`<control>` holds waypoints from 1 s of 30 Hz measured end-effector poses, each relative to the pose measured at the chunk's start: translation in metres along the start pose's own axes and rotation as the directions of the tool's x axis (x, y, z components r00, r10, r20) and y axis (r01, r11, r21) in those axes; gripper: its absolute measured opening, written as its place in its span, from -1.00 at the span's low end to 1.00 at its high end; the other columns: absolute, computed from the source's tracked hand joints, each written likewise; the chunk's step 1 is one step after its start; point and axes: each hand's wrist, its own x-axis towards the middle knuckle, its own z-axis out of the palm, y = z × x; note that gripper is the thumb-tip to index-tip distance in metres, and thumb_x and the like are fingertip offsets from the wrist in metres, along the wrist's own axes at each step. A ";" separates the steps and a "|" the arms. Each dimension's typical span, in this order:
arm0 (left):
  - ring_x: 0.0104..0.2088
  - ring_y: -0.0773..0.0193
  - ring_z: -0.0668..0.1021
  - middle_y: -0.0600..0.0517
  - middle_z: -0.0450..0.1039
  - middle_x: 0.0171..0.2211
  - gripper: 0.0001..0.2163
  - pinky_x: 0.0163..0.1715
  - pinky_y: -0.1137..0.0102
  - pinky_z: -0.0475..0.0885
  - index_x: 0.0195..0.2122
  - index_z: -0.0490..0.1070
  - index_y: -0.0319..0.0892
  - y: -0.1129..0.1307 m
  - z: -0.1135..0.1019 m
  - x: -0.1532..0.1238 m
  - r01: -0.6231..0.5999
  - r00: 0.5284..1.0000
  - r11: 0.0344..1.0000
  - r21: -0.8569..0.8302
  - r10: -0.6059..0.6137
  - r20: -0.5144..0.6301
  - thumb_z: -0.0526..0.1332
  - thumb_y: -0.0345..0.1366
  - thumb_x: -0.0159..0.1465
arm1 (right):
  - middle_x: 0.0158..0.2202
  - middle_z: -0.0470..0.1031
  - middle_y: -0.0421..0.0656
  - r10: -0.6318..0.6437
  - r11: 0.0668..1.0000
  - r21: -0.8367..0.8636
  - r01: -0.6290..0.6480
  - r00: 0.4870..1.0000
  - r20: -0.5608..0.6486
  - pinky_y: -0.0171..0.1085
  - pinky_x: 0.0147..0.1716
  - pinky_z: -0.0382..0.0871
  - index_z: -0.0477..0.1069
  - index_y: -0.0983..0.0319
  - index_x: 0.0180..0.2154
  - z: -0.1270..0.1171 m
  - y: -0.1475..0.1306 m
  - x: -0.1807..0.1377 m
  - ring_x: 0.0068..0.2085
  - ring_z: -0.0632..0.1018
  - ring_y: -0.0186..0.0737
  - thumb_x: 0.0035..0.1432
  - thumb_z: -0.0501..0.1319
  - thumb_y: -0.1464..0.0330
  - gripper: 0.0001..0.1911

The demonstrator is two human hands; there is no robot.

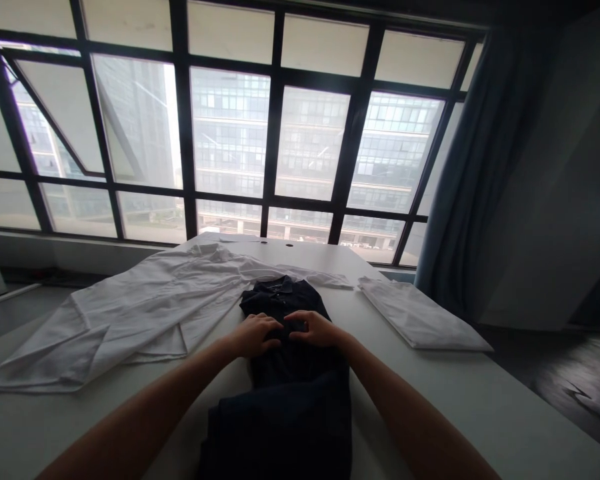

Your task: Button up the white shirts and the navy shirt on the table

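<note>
Squarely ahead, the left hand [254, 335] and right hand [316, 329] are resting side by side on the dark shirt [285, 299]. The shirt is lying on the white surface [480, 400], its long axis running straight away from the person, collar farthest. Both hands are equally near it. The fingers [271, 327] are curling onto the cloth; I cannot tell whether they are pinching it.

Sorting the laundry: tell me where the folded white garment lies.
Head view: the folded white garment lies at the right edge of the table, right of the dark shirt.
</note>
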 end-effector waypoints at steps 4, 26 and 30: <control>-0.02 0.12 0.52 -0.08 0.41 0.08 -0.71 -0.04 0.17 0.50 0.07 0.42 -0.16 -0.003 0.001 0.001 0.009 0.999 1.000 0.001 -0.009 0.039 0.20 -0.16 0.39 | 0.03 0.53 -0.04 -0.029 0.996 -0.083 0.033 0.998 0.047 -0.12 0.06 0.38 0.54 0.18 0.03 0.004 -0.010 0.003 -0.01 0.55 -0.03 0.00 0.42 0.25 -0.49; 0.00 0.08 0.54 -0.08 0.56 -0.07 -0.74 0.14 0.22 0.32 -0.08 0.51 -0.14 0.007 -0.047 -0.013 -0.018 0.943 0.902 0.431 0.159 -0.293 0.10 -0.34 0.28 | -0.12 0.62 -0.09 0.123 0.944 -0.251 -0.214 0.935 -0.332 -0.21 -0.06 0.41 0.59 0.21 -0.11 -0.033 0.023 -0.006 -0.15 0.59 -0.12 0.16 0.21 0.33 -0.72; 0.34 0.00 0.25 -0.09 0.24 0.33 -0.58 0.27 0.15 0.14 0.18 0.41 -0.05 0.002 -0.002 -0.010 -0.072 0.997 0.888 0.454 0.058 0.046 0.17 -0.09 0.33 | -0.20 0.59 -0.11 0.110 0.920 -0.359 -0.157 0.983 -0.147 -0.26 -0.17 0.41 0.62 0.18 -0.20 -0.004 0.009 0.001 -0.23 0.57 -0.16 0.11 0.27 0.33 -0.78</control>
